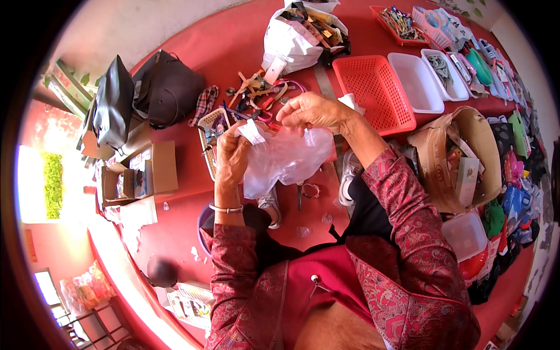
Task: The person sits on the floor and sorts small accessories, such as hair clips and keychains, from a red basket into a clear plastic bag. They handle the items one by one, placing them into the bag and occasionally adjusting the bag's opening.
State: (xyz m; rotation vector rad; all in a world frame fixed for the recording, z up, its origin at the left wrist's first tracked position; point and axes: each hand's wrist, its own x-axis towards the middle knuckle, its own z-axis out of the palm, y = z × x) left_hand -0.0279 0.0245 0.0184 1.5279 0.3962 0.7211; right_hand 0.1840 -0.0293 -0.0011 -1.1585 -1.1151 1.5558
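Observation:
A thin translucent plastic bag (pixel 283 157) hangs in front of me. My left hand (pixel 232 154), with a bangle on its wrist, has its fingers closed on the bag's left end, beside a folded white piece (pixel 251 132). Over the bag's upper right edge, my right hand (pixel 315 112) is curled, and its lower fingers appear to pinch the bag; the exact contact is partly hidden. Beyond the hands lies a pile of straps and hair bands (pixel 265 93). A small basket (pixel 207 137) of small items stands just behind my left hand.
A red basket (pixel 373 93), white trays (pixel 415 81) and a cardboard box (pixel 434 169) stand to the right. A stuffed white bag (pixel 286 46) is at the back. Dark bags (pixel 166 87) and an open carton (pixel 163 166) stand left. Scissors (pixel 300 195) lie on the red floor.

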